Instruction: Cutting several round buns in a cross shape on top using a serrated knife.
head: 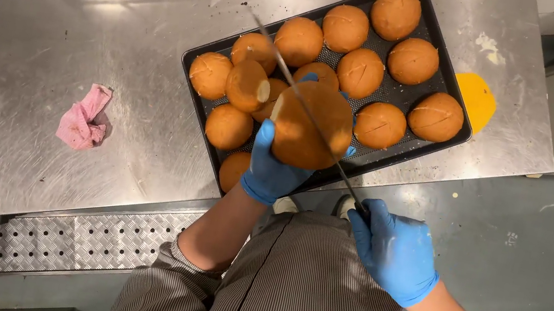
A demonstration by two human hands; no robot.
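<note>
Striped cloth of the person's apron (301,296) filled the bottom of the view, nearest the lens. Just above it, the right hand (393,250), in a blue glove, was clenched round the handle of a long knife (307,111); the blade ran up and left across a bun (311,125). That bun was gripped from below by the left hand (269,165), also gloved in blue, fingers wrapped round its underside, and it was held over the near edge of the tray (451,95).

That tray, dark and perforated, lay on the steel counter (43,61) at an angle, one corner pointing towards the person. It held about a dozen round brown buns: those on its far and right side sat in loose rows with scored tops, well spaced, with bare tray between them; those on its left side were crowded, and one there, a cut bun (247,86), showed a pale face.

Right of the tray, touching its edge, a yellow patch (479,98) lay on the counter. Well left of the tray sat a crumpled pink cloth (84,118), with open steel between them. The tray's near corner reached the counter's front edge, and below that edge ran a perforated metal strip (49,244). Right of the tray the counter ended, and grey floor (528,238) lay beyond.
</note>
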